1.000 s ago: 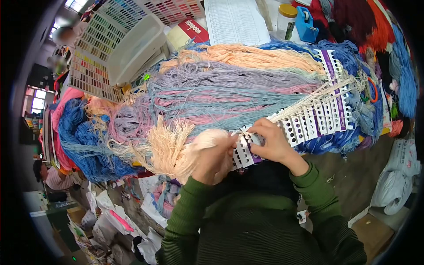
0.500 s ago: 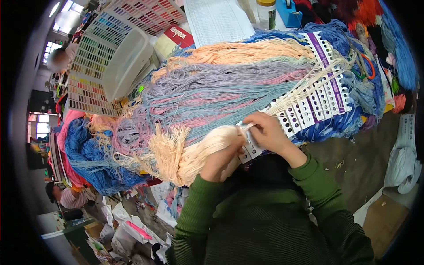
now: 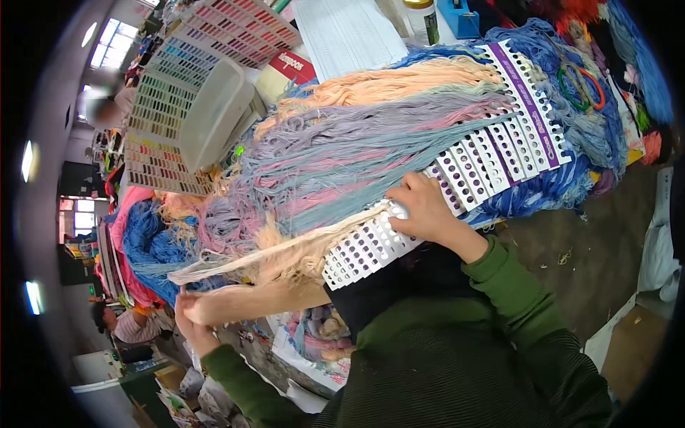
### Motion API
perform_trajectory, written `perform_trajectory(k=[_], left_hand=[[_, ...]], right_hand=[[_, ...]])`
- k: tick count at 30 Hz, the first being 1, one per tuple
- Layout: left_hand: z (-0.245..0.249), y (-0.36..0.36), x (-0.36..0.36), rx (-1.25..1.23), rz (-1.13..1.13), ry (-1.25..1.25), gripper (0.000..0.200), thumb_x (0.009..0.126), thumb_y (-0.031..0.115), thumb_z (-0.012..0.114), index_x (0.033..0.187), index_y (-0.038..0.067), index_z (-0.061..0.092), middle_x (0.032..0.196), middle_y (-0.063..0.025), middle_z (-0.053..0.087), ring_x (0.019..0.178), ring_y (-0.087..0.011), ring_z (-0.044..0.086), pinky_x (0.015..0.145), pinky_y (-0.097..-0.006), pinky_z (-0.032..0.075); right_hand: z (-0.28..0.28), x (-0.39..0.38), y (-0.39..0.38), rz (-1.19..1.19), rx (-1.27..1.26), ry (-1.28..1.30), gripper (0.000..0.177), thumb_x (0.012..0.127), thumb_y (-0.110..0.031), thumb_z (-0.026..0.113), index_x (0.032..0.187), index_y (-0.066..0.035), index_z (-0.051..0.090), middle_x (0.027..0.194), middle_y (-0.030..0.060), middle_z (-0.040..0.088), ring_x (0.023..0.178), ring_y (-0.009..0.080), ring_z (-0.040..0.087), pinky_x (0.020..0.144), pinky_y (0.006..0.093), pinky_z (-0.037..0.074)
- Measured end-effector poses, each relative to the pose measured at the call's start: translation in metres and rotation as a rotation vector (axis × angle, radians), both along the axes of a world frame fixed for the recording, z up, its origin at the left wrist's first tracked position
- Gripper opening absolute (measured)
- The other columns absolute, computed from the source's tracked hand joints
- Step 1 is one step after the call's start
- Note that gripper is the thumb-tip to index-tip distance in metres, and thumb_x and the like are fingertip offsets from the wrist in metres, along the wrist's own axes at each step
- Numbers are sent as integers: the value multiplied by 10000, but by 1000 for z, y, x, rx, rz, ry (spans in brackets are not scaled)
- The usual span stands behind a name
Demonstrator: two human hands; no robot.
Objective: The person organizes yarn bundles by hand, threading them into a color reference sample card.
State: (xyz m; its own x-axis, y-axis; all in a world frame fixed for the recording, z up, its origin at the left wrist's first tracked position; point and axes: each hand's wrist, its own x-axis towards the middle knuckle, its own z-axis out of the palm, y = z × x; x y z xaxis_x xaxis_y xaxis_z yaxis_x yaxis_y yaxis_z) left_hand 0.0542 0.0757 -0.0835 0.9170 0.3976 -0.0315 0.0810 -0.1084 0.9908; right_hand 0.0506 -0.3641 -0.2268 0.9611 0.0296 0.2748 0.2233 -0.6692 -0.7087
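Observation:
My right hand (image 3: pixel 422 210) presses down on a white punched sample card (image 3: pixel 371 246) with rows of holes and purple bands. My left hand (image 3: pixel 191 315) is stretched far out to the left, gripping the end of a cream yarn bundle (image 3: pixel 271 265) that runs taut from the card. Behind it lie long skeins of peach, lilac, pink and grey-blue yarn (image 3: pixel 357 135) threaded through the same card set (image 3: pixel 514 135).
Colour swatch cards (image 3: pixel 164 135) lean over a white plastic bin (image 3: pixel 214 118) at the upper left. Printed sheets (image 3: pixel 346 32), a jar and a blue tape dispenser (image 3: pixel 460 18) sit at the top. Blue yarn (image 3: pixel 146 246) piles at the left. Another person (image 3: pixel 128 324) is below left.
My left hand has pulled the cream yarn away from the card, out to the lower left, drawing it taut. My right hand stays on the card.

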Motion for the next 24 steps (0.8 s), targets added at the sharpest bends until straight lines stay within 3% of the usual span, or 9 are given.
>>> perform_trajectory(k=[2,4,5,7,11,14,17,22,24], left_hand=[[20,-34,-6,-407,93,150,330,805,203,389,1046,-6,470,903,-110,517,795,-220,519,730,-368,443],[-12,-69,-30,-36,-14,23,279,787,171,395,963,-16,506,908,-109,513,780,-199,523,722,-323,445],[-3,-114,-38,37,-299,63,260,775,149,406,931,-38,499,912,-117,504,802,-173,510,724,-289,430],[-9,-171,-49,-1207,-475,456,352,794,180,423,1059,-51,405,998,-155,478,879,-207,475,765,-339,402],[-34,-227,-46,-812,-722,386,517,842,327,360,1206,-29,273,1223,-159,333,1141,-256,320,905,-422,291],[-36,-249,-48,-786,-800,425,544,839,358,347,1206,-37,272,1205,-157,345,1103,-255,354,889,-410,307],[-41,-251,-48,-854,-876,444,571,833,386,335,1188,-59,287,1136,-166,408,1025,-253,416,851,-402,343],[-41,-248,-52,-1108,-697,464,550,827,363,362,1173,-61,312,1075,-168,444,968,-243,437,851,-369,332],[-51,-251,-51,-921,-903,404,518,826,332,370,1162,-60,331,1061,-166,448,942,-243,442,845,-370,328]], right_hand=[[1,0,1,-15,-32,-4,344,536,-233,620,845,-92,566,769,67,397,758,228,406,663,334,295],[4,-1,3,-26,-9,-5,315,546,-233,617,825,-99,559,793,66,408,798,232,407,689,341,289],[7,-3,5,-25,2,-3,300,550,-233,615,814,-102,556,806,65,414,817,234,407,702,345,286],[18,-11,9,-29,76,-56,260,579,-201,625,793,-70,555,833,73,433,802,235,425,704,330,322],[39,-40,23,4,330,-35,65,655,-58,592,684,-22,545,778,73,483,711,183,491,609,265,390],[57,-58,37,148,960,307,61,741,-51,553,742,7,573,670,30,518,581,64,478,496,197,373],[72,-63,46,212,1259,631,77,736,-44,550,769,17,583,632,28,532,539,66,485,475,186,375],[68,-59,37,286,1421,636,93,731,-27,533,789,21,588,622,38,557,511,75,504,437,174,379],[75,-60,38,237,1453,666,89,732,-31,535,781,20,589,621,37,555,514,73,505,437,173,378]])
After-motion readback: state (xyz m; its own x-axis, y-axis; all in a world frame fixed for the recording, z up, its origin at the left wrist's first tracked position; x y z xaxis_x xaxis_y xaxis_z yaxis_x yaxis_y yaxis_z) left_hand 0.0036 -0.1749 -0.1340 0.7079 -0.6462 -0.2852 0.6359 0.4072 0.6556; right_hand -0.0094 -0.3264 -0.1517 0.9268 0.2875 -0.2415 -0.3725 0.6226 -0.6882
